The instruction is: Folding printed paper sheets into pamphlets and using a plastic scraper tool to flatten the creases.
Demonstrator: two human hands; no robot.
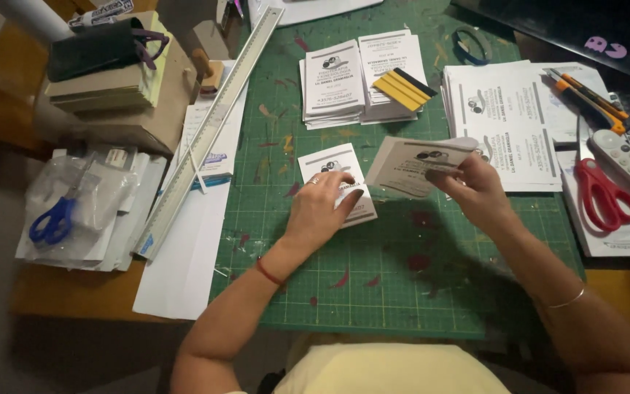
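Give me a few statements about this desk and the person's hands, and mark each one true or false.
1. The left hand presses on a small printed card lying on the green cutting mat. True.
2. The right hand is empty. False: it holds a folded printed sheet above the mat.
3. The red-handled scissors lie to the right of the mat. True.
4. The long metal ruler lies across the middle of the mat. False: it runs along the mat's left edge.
5. A yellow and black squeegee rests on a stack of printed cards. True.
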